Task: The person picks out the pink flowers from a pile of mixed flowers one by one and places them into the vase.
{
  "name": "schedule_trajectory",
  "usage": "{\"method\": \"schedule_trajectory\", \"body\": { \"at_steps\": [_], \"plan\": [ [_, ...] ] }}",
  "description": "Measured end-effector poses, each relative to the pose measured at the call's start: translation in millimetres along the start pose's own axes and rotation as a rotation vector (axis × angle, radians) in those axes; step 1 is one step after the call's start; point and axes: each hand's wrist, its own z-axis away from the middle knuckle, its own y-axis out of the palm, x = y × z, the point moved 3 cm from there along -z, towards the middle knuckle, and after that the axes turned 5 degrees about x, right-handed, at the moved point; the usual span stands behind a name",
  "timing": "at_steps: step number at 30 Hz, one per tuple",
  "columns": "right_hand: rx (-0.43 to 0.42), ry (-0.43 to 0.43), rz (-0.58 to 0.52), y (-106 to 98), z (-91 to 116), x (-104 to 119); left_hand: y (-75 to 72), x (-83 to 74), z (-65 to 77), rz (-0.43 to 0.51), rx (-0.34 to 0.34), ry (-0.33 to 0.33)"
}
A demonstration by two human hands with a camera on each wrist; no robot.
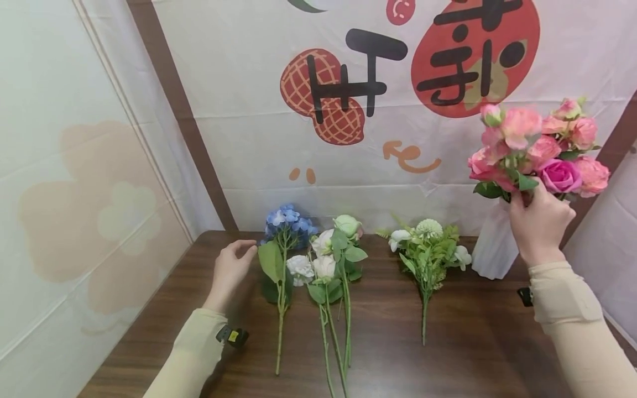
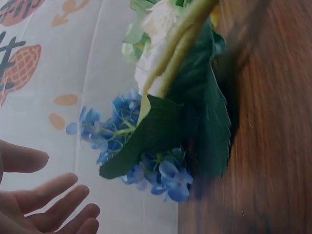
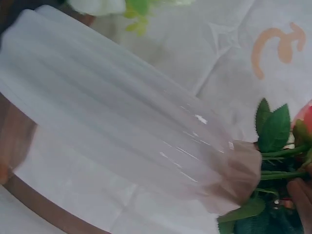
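My right hand (image 1: 544, 224) grips pink flowers (image 1: 542, 146) below their blooms, just over the mouth of a white ribbed vase (image 1: 495, 240). Their green stems (image 3: 282, 173) run into the vase's opening in the right wrist view, where only part of the hand shows at the edge. My left hand (image 1: 233, 271) hovers beside a blue hydrangea (image 1: 286, 224) on the table's left. Its fingers are loosely bent with nothing between them, and in the left wrist view the fingertips (image 2: 87, 212) stand apart from the blue petals (image 2: 173, 180).
White roses (image 1: 325, 265) on long stems lie right of the hydrangea. Farther right is a green spray with white blooms (image 1: 428, 249). All lie on a dark wooden table (image 1: 388, 354). A printed cloth (image 1: 239, 138) hangs behind the table, with another cloth (image 1: 59, 221) at the left.
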Motion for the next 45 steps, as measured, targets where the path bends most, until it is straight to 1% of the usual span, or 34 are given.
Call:
{"method": "schedule_trajectory", "body": {
  "at_steps": [4,12,21,29,33,37,45],
  "plan": [
    [-0.018,-0.005,0.012,-1.0,5.7,-4.1,-4.6,2.5,1.4,-0.043,-0.018,0.009],
    [-0.005,0.004,0.026,0.1,6.2,-3.6,-5.2,5.9,1.2,-0.057,-0.019,0.009],
    [-0.040,-0.086,0.012,-1.1,2.0,5.0,-8.2,7.5,7.7,-0.073,-0.038,0.017],
    [-0.083,-0.055,0.050,-3.1,0.5,7.9,-15.5,11.7,17.0,-0.116,-0.070,0.035],
    [-0.114,-0.089,0.049,-4.8,1.9,7.4,-19.5,14.8,19.4,-0.134,-0.082,0.039],
    [-0.132,-0.087,0.033,-6.2,2.8,6.6,-24.1,16.3,20.1,-0.149,-0.099,0.032],
    [-0.133,-0.075,0.110,-6.0,4.5,1.4,-29.2,16.6,20.8,-0.147,-0.107,0.024]
  ]
}}
